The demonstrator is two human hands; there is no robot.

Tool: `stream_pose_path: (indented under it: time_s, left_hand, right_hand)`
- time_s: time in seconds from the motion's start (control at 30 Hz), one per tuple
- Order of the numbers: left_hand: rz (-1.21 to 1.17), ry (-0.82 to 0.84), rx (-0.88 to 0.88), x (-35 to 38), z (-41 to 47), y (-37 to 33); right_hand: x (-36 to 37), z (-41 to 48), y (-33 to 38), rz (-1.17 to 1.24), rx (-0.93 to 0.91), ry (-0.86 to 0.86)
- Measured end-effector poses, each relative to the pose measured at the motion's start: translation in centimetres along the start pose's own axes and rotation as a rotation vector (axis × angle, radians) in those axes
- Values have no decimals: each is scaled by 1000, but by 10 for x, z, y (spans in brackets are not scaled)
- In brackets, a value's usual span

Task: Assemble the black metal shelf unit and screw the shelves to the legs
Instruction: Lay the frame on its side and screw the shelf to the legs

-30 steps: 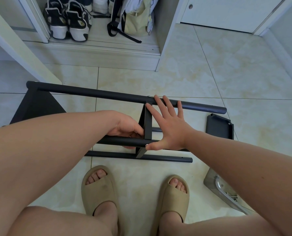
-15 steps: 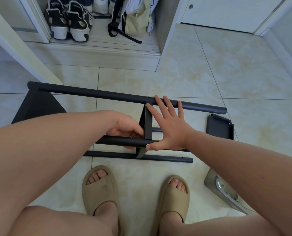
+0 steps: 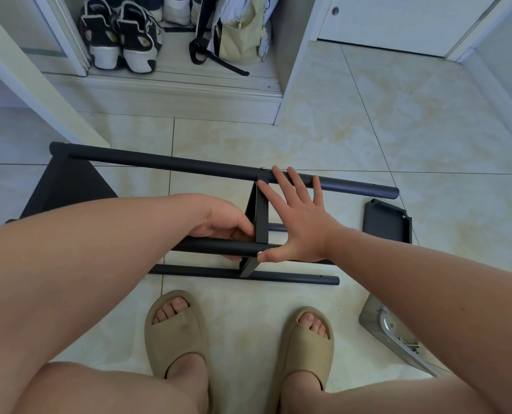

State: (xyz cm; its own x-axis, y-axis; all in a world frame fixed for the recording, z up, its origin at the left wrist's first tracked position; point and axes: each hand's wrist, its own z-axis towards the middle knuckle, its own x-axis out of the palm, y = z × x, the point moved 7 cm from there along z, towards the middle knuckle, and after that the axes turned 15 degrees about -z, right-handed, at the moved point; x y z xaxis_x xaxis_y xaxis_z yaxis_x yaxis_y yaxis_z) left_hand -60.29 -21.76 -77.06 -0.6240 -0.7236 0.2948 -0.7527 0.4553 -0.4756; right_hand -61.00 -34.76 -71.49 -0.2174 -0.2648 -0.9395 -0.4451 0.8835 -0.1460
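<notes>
The upright shelf [image 3: 261,216] is pressed from the right by the right hand [image 3: 301,225], fingers [image 3: 281,183] spread, while the near leg [image 3: 216,247], lying left-right, is clasped by the left hand [image 3: 222,222].

The left hand [image 3: 225,224] and right hand [image 3: 299,225] are seen bare, as are both forearms and knees. Beige moulded slide sandals are worn, the left sandal [image 3: 174,336] and right sandal [image 3: 307,348] each formed with one broad band and open toes. A faint dark smudge is carried on the left band.
</notes>
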Motion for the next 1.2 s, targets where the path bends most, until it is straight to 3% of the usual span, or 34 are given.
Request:
stream_pose_path:
  time_s: [0.5,1.03,1.2]
  left_hand:
    - [37,18,63,1,-1,-6]
    - [40,-143,224,-6,0,-28]
    - [67,-133,168,-6,1,-26]
  right_hand:
    - [0,1,-2,19,-4,-4]
    - [-9,14,-20,43,-12,65]
    - [-6,15,-21,32,-21,31]
